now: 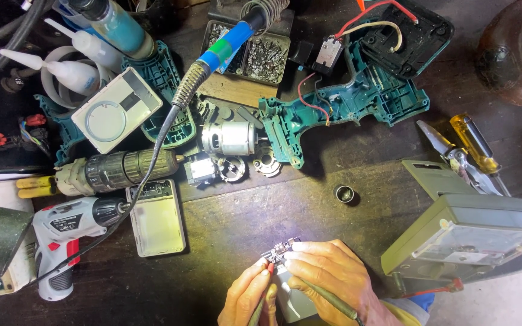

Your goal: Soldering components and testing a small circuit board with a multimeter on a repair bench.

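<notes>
Dark, scuffed wooden counter (pixel 261 241), crowded with repair clutter along its far half. Small circuit board (pixel 280 252) at the near edge, lit brightly, directly under both hands. Right hand (pixel 328 271) over the board's right side, fingers (pixel 300 253) curled and pressing on its edge, also closed round a dark probe (pixel 327 299) running back toward the wrist. Left hand (pixel 246 296) just left of the board, fingers pinched shut on a red-tipped probe (pixel 269 269), tip touching the board's left end. Board's long axis roughly left to right, tilted up to the right; right hand nearer, in contact. Grey meter (pixel 472 235) well to the right; opened teal drill housing (pixel 345 102) far beyond.
</notes>
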